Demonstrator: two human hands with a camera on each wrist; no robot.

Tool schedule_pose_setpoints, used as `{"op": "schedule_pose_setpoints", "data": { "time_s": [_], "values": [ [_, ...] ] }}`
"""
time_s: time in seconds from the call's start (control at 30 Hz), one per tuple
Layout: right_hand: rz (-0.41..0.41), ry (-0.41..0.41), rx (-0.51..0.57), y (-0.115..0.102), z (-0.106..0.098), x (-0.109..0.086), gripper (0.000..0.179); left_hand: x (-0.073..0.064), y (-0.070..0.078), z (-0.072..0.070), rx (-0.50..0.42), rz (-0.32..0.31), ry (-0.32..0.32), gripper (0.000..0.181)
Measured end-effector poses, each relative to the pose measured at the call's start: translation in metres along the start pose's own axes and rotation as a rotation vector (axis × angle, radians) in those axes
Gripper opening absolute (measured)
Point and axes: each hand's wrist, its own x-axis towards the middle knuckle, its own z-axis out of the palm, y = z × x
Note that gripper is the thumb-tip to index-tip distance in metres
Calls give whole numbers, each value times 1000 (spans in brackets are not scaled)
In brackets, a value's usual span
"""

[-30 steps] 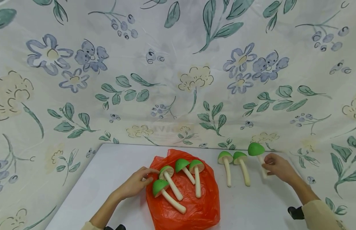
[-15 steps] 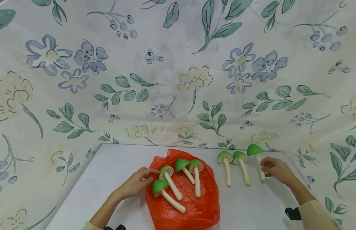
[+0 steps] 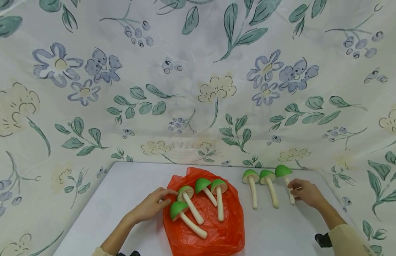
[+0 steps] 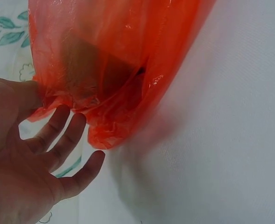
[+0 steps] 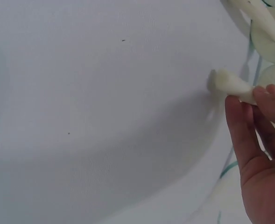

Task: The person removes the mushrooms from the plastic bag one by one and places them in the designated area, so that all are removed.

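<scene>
At the table's right, my right hand (image 3: 306,193) pinches the pale stem of a green-capped toy mushroom (image 3: 283,171) between thumb and fingers. In the right wrist view the stem's end (image 5: 230,84) pokes out past the fingertips, close over the white surface. Two similar mushrooms, one left (image 3: 250,175) and one nearer (image 3: 267,176), lie beside it in a row, caps toward the back. My left hand (image 3: 151,205) rests at the left edge of a red plastic bag (image 3: 213,234), fingers spread loosely against it. Several green-capped mushrooms (image 3: 194,225) lie on top of the bag.
The white table (image 3: 127,181) meets a floral-patterned sheet (image 3: 191,106) along its back edge. Through the thin red plastic in the left wrist view, a dark shape (image 4: 88,70) shows. Both forearms come in from the front corners.
My right hand has lowered the mushroom it holds and shifted it slightly left, nearer the other two in the row. The left hand has stayed at the bag's edge.
</scene>
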Motion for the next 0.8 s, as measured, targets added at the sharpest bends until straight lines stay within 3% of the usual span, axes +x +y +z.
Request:
{"op": "schedule_pose_setpoints", "data": {
  "time_s": [0.47,0.8],
  "values": [
    [-18,-87,32,5,0,-8,22,1,1,0,11,8,3,29],
    [25,-110,92,10,0,-11,30,4,-2,2,6,16,-2,30]
  ]
}}
